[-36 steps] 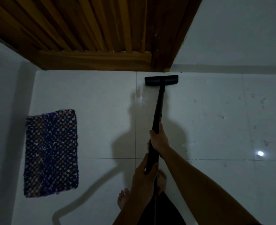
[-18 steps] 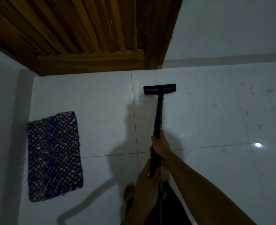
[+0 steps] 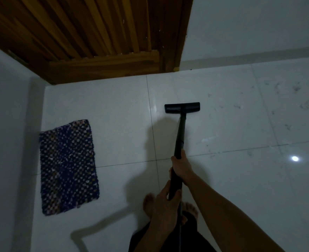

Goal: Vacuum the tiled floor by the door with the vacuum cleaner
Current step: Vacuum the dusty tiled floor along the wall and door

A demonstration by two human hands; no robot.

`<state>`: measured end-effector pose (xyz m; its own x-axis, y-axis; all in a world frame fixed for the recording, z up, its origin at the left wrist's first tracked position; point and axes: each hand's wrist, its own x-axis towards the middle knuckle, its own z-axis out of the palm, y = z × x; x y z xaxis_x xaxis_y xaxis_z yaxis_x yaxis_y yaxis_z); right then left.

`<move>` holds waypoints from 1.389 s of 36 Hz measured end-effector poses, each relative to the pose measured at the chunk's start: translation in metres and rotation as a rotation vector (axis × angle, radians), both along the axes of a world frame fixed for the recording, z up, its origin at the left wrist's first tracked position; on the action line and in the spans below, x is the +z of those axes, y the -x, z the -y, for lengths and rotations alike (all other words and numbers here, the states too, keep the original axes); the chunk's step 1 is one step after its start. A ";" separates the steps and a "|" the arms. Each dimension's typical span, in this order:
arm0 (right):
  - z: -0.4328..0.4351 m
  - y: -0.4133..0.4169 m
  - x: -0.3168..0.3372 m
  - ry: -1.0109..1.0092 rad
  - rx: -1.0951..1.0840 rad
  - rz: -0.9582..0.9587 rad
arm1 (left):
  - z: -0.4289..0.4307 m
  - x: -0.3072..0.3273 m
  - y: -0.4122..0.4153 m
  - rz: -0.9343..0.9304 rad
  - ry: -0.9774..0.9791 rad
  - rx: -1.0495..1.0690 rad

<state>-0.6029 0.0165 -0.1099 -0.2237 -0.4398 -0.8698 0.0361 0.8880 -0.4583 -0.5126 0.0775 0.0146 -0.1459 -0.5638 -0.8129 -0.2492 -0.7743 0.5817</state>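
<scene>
The black vacuum wand point(image 3: 179, 137) slants down to its flat floor head point(image 3: 182, 107), which rests on the white tiled floor point(image 3: 104, 110) a short way in front of the wooden door point(image 3: 88, 31). My right hand point(image 3: 181, 166) is closed around the wand higher along its length. My left hand point(image 3: 165, 202) grips the wand's near end, close to my body. The vacuum's body is out of view.
A blue woven mat point(image 3: 68, 166) lies on the floor at the left, against the white wall point(image 3: 8, 142). Dust marks and scuffs dot the tiles at the right point(image 3: 277, 88). My bare feet point(image 3: 149, 202) stand below the hands. A light reflection point(image 3: 295, 158) shines on the right tile.
The floor head has been drawn back from the door threshold toward me, by roughly half a tile. Both hands have kept their grip on the wand.
</scene>
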 end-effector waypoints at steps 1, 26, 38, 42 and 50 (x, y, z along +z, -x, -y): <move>-0.004 0.003 0.001 -0.001 0.008 0.000 | -0.004 0.001 0.003 -0.003 0.003 -0.009; -0.126 0.007 0.019 -0.019 -0.016 -0.030 | -0.125 0.008 -0.002 -0.075 -0.048 -0.008; -0.162 -0.038 0.033 0.007 -0.037 -0.030 | -0.154 0.022 -0.047 -0.032 -0.012 -0.103; -0.175 -0.040 0.036 -0.003 -0.039 -0.048 | -0.165 0.023 -0.052 -0.054 -0.025 -0.128; -0.198 -0.028 0.036 -0.028 -0.092 -0.080 | -0.181 0.020 -0.047 -0.067 -0.028 -0.202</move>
<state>-0.5745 0.2146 -0.0738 -0.3314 -0.3902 -0.8590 0.0819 0.8951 -0.4382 -0.4652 0.2587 0.0343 -0.3078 -0.4951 -0.8125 -0.3629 -0.7282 0.5813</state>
